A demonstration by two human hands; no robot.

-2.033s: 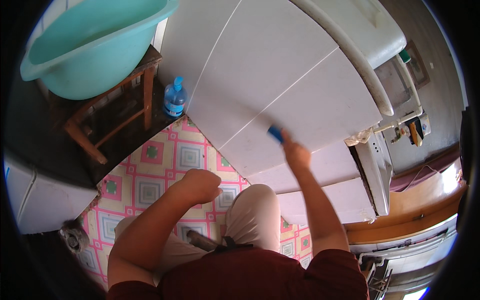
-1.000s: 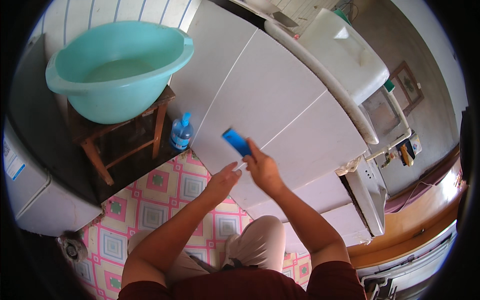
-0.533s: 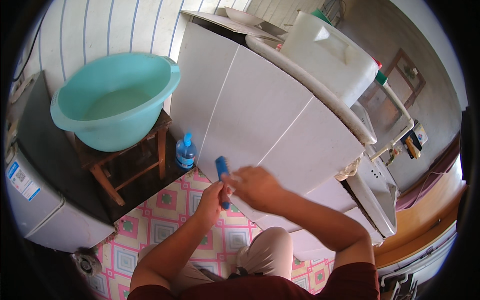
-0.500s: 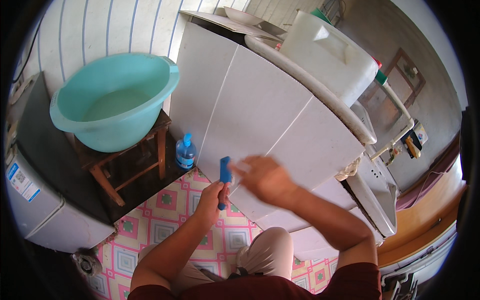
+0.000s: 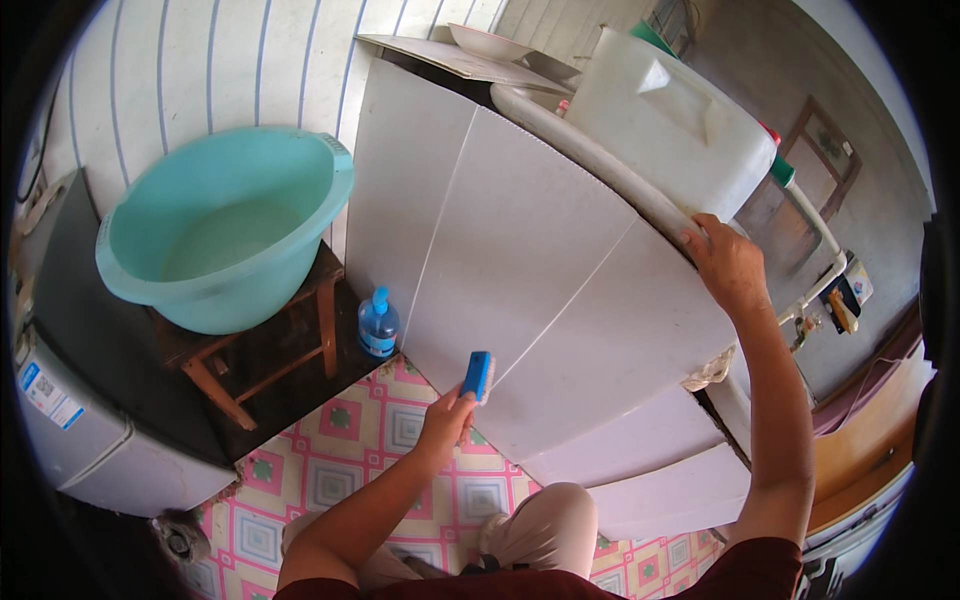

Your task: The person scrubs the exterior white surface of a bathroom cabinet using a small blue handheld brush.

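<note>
My left hand [image 5: 446,428] is closed around the handle end of a blue scrub brush [image 5: 476,374]. Pale bristles face right, toward the light panelled side [image 5: 510,260] of the sink stand, with a gap between. Up on the right, my right hand [image 5: 730,265] grips the worn white sink rim [image 5: 600,155], its fingers curled over the edge. Just behind those fingers a big whitish plastic jug [image 5: 675,125] rests on the sink. What lies inside the basin is mostly hidden by the jug and rim.
A turquoise tub [image 5: 225,230] with cloudy water stands on a wooden stool [image 5: 328,315] at left. Beside the stool is a blue pump bottle [image 5: 378,325]. A grey appliance [image 5: 110,440] flanks the left. White pipework [image 5: 820,225] runs at right above patterned flooring [image 5: 340,440].
My right hand has left its place beside the brush and moved up and right onto the sink rim. The brush in my left hand has shifted slightly right and down.
</note>
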